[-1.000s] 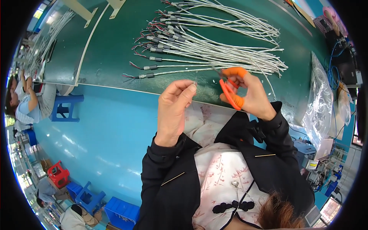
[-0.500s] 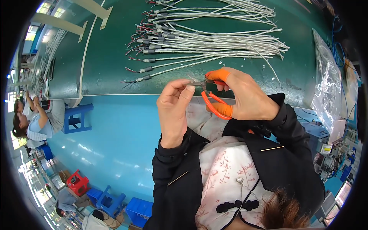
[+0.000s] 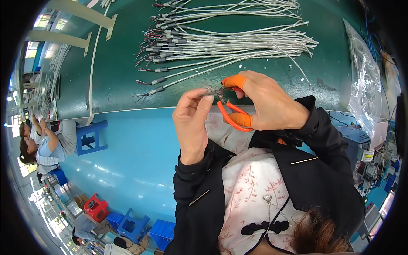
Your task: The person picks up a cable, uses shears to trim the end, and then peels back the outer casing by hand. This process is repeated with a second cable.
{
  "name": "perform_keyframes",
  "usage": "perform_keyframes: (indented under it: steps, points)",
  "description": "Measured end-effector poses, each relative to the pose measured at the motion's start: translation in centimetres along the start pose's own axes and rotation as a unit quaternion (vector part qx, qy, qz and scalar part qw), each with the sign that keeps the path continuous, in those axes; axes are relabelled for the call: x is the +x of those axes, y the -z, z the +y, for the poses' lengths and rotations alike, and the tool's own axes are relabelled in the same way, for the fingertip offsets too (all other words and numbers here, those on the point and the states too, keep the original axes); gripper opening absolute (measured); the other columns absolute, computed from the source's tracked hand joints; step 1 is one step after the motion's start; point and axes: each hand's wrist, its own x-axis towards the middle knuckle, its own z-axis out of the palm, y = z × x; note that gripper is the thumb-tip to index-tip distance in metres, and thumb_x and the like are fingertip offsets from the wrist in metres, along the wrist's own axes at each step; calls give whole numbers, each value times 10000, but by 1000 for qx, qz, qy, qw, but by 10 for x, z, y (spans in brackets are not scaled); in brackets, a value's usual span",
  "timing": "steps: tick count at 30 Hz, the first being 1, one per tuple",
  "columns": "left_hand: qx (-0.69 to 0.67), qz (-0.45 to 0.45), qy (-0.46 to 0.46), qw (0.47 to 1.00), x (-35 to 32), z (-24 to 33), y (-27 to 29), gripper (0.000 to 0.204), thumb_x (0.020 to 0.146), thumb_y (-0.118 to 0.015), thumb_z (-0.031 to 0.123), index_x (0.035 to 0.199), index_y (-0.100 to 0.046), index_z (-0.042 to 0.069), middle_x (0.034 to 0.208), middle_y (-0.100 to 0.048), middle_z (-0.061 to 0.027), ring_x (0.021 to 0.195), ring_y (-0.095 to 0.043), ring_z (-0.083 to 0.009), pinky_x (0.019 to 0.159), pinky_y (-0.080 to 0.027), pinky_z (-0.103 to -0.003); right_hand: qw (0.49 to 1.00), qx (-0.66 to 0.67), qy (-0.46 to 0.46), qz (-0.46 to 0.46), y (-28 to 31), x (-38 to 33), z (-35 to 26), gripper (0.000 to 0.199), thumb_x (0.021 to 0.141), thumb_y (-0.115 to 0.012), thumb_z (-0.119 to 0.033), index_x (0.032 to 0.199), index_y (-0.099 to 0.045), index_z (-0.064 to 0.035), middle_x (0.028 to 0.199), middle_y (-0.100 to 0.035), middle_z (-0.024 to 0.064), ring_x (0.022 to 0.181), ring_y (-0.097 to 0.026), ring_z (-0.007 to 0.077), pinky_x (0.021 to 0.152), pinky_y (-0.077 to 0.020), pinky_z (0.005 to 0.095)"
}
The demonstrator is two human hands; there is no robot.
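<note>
My right hand, with orange covers on some fingertips, grips orange-handled pliers. Their dark metal jaws point left toward my left hand. The thumb and forefinger of that hand are pinched together right at the jaws. What they hold is too small and too covered to make out. Both hands are raised at the near edge of the green table. Beyond them lies a spread of silvery braided cables, with grey sleeves and thin red and dark wires at their left ends. One single cable lies nearest my hands.
Small pale scraps dot the table behind my right hand. A clear plastic bag hangs over the right side. Beige brackets stand at left. A blue stool and co-workers are beyond the left table edge.
The whole view has shifted slightly, the cables a little up and left, the floor things a little right. Both hands keep almost the same pose at the pliers' jaws.
</note>
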Motion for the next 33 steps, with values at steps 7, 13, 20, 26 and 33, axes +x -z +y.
perform_keyframes:
  steps: [7,13,20,26,33]
  points:
    - [-3,-7,4,1000,2,-5,4,180,861,-606,2,1041,-597,-6,908,-613,-31,763,-523,-87,711,-423,-227,1000,8,-18,-20,0,2,1,491,698,-755,-204,1096,-544,-8,784,-523,102,726,-531,264,652,-450,351]
    - [-25,-15,2,1000,3,-9,5,172,870,-599,5,1041,-594,-9,940,-620,-46,835,-560,-105,773,-446,-246,1000,19,-17,-16,-1,2,2,485,698,-753,-194,1090,-548,4,778,-524,102,709,-532,255,639,-449,346]
    - [-29,-27,-1,999,4,-12,10,163,873,-598,6,1036,-595,-3,943,-621,-40,837,-568,-105,782,-450,-249,998,26,-40,-39,4,4,1,443,698,-736,-164,1063,-565,21,726,-513,100,652,-522,244,594,-434,339]
    - [-41,-29,0,999,3,-12,10,160,873,-597,4,1032,-597,1,939,-620,-37,831,-567,-100,772,-452,-244,998,22,-51,-43,6,4,0,391,697,-724,-151,1025,-598,21,684,-515,106,607,-516,240,560,-422,337]
    - [-44,-31,-4,999,4,-11,9,152,873,-595,2,1024,-597,2,924,-616,-36,815,-561,-96,757,-450,-239,998,29,-58,-26,7,4,-1,371,686,-729,-153,1003,-634,14,641,-515,109,543,-500,227,502,-400,313]
